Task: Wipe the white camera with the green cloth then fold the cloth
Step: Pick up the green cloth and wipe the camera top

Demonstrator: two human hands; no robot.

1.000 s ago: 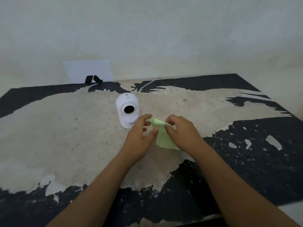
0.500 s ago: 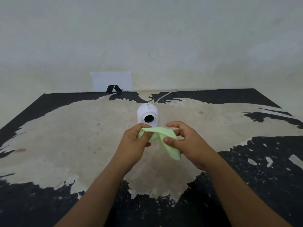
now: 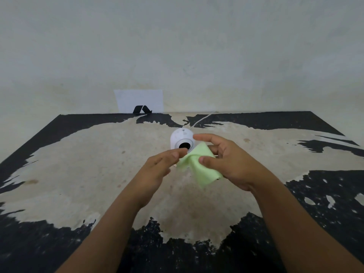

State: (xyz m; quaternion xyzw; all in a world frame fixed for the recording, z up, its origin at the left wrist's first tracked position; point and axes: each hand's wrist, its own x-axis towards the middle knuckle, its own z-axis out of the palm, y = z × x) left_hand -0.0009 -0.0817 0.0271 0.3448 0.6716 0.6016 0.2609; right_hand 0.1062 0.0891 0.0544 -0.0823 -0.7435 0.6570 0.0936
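Note:
The white camera [image 3: 182, 137] stands upright at the table's middle, its dark round lens facing me, a white cable running from it to the back edge. The light green cloth [image 3: 199, 166] hangs crumpled in the air just in front of the camera and hides its base. My right hand [image 3: 226, 160] pinches the cloth between thumb and fingers. My left hand [image 3: 159, 168] is at the cloth's left edge, its fingertips touching or nearly touching the cloth; whether it grips is unclear.
The table [image 3: 78, 174] has a worn black top with a large pale patch. A white card [image 3: 139, 100] with a black mark leans against the wall at the back edge. The plain wall rises close behind.
Both hands have lifted the cloth off the table and raised it in front of the camera. My left hand's grip has loosened, and the cloth now hangs mostly from my right hand.

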